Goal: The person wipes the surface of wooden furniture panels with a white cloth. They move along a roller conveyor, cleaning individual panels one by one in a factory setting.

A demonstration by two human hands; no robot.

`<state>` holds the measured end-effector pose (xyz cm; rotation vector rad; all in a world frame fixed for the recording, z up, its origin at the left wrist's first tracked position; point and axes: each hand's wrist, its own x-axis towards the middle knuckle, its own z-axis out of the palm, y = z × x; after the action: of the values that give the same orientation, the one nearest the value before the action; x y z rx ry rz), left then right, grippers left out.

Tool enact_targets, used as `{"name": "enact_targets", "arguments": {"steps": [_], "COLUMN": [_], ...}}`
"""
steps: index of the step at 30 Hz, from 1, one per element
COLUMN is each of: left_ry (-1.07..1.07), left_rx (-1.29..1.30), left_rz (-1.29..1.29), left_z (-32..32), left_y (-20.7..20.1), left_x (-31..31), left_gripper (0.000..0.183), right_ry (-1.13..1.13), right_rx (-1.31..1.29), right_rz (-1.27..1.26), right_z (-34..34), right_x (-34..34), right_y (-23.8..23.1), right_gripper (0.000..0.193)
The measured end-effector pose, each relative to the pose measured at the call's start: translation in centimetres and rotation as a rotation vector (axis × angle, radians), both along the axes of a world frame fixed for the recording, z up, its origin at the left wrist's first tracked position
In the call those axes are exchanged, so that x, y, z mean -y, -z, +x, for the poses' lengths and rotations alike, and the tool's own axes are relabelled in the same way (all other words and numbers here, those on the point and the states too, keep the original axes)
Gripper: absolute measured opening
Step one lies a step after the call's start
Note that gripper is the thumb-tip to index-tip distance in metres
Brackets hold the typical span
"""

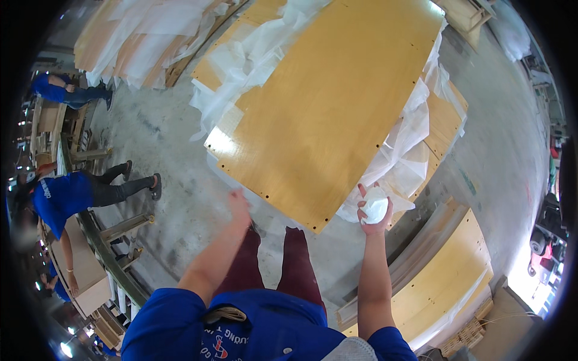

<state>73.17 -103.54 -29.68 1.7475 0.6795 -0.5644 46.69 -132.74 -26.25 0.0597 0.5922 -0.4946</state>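
A large, glossy yellow-brown wooden panel (319,114) with small dark holes along its edges lies in front of me, on top of other panels. Crumpled translucent white sheeting (406,147) sticks out from under it on both sides. My right hand (376,227) is closed around a rounded white wad (376,204), perhaps cloth or paper, beside the panel's near right corner. My left hand (239,207) is raised near the panel's near left edge, apart from it. Motion blur smears its fingers, and nothing can be made out in it.
Another stack of curved panels (445,271) stands low at the right. At the far left lie sheet-covered boards (144,42). A person in a blue shirt (63,195) bends over a workbench (84,265) at the left; another person (51,87) is farther back. Grey concrete floor (162,126) lies between.
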Motion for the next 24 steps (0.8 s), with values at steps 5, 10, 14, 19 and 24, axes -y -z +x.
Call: {"name": "enact_targets", "arguments": {"steps": [5, 10, 14, 19, 24], "left_ry": [0.178, 0.057, -0.029, 0.072, 0.119], "left_rx": [-0.663, -0.673, -0.722, -0.519, -0.375], "left_rz": [-0.346, -0.416, -0.461, -0.453, -0.509], "left_z": [-10.6, -10.8, -10.4, -11.0, -10.1], "left_y": [-1.9, -1.5, -2.7, -3.2, -3.9], "left_x": [2.6, 4.0, 4.3, 4.5, 2.7], "left_gripper": [0.055, 0.075, 0.082, 0.075, 0.061], "right_ry": [-0.053, -0.209, -0.286, -0.317, -0.366], "right_rx": [-0.136, -0.29, -0.318, -0.287, -0.214], "right_rz": [-0.125, -0.219, -0.212, -0.18, -0.185], "right_z": [3.6, 4.2, 4.7, 6.5, 6.9], "right_x": [0.9, 0.7, -0.2, -2.0, -2.7], "right_y": [0.4, -1.1, -1.3, -1.4, -1.5], "right_gripper": [0.055, 0.054, 0.054, 0.055, 0.056]}}
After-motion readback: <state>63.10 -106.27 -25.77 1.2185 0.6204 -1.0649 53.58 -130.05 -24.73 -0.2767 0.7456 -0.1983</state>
